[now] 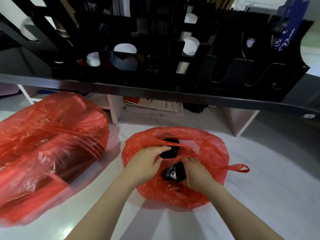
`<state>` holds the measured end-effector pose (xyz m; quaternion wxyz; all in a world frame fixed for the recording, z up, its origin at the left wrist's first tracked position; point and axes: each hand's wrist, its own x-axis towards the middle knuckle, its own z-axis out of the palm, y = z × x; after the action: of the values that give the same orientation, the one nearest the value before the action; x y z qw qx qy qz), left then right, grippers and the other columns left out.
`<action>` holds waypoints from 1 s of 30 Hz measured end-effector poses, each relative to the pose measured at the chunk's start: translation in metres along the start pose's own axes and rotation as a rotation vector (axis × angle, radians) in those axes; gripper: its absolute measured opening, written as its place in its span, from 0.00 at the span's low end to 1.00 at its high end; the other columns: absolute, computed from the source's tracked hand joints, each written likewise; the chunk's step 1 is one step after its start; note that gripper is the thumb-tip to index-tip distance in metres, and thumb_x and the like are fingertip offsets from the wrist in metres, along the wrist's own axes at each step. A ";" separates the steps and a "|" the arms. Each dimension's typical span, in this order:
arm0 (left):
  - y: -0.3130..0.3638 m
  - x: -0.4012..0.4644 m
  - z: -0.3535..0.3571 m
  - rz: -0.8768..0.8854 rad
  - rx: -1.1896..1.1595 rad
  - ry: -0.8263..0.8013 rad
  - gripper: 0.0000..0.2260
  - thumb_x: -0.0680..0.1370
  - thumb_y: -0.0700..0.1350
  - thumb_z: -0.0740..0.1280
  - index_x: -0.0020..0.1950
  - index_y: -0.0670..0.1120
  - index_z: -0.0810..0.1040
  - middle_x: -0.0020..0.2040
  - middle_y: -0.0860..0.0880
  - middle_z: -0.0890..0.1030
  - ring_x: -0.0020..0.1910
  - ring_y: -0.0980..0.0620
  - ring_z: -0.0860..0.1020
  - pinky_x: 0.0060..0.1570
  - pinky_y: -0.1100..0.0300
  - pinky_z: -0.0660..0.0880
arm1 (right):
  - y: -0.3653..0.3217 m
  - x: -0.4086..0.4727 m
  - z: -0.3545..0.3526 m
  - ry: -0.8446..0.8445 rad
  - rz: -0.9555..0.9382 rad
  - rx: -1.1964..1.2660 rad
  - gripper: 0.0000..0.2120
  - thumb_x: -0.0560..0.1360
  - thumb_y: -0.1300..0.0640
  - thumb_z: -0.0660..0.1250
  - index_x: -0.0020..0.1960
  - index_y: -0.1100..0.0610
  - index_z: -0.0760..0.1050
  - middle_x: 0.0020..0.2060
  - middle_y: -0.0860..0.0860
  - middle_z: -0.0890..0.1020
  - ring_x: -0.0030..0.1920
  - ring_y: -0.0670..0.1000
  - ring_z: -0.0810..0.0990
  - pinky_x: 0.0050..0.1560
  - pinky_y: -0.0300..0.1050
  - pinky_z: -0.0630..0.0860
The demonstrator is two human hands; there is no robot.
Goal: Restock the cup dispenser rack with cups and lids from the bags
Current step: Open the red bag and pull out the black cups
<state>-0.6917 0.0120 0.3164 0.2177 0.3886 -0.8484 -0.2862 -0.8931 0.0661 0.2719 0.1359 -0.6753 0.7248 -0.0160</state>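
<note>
Hands both inside small red plastic bag (213, 149), centre-bottom: our left hand (147, 161) curls on black lid stack (170, 149), right hand (197, 172) grips another black lid stack (174, 172), prob. to lift out for black dispenser rack (225, 73) up top.

Left hand (147, 161): reaching into small red bag (213, 149), gripping black lids (170, 148).
Right hand (197, 172): holding lid stack (173, 172).
Rack (155, 70): on the shelf above.
</note>
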 end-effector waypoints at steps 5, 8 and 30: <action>-0.004 0.003 0.003 -0.001 0.002 0.042 0.22 0.77 0.39 0.63 0.68 0.57 0.73 0.65 0.59 0.76 0.62 0.62 0.71 0.58 0.77 0.64 | 0.000 -0.013 -0.006 0.098 -0.019 0.201 0.22 0.66 0.56 0.70 0.57 0.50 0.67 0.52 0.49 0.72 0.51 0.53 0.75 0.49 0.47 0.73; -0.006 0.006 0.000 -0.051 -0.017 0.087 0.20 0.77 0.40 0.63 0.67 0.57 0.74 0.62 0.58 0.78 0.60 0.60 0.74 0.51 0.80 0.62 | -0.002 -0.022 -0.018 0.171 0.018 0.389 0.19 0.65 0.61 0.66 0.49 0.45 0.63 0.40 0.44 0.77 0.39 0.49 0.77 0.37 0.46 0.73; 0.056 0.016 -0.014 -0.061 -0.840 -0.040 0.32 0.63 0.65 0.75 0.65 0.68 0.69 0.61 0.60 0.77 0.59 0.60 0.77 0.52 0.59 0.78 | -0.041 -0.050 -0.079 0.670 -0.143 0.720 0.33 0.66 0.58 0.73 0.59 0.29 0.63 0.55 0.28 0.71 0.56 0.34 0.73 0.52 0.28 0.72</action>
<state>-0.7231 0.0247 0.3656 0.3321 0.2856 -0.6501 -0.6209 -0.8677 0.0994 0.3650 0.1186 -0.5913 0.6289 -0.4907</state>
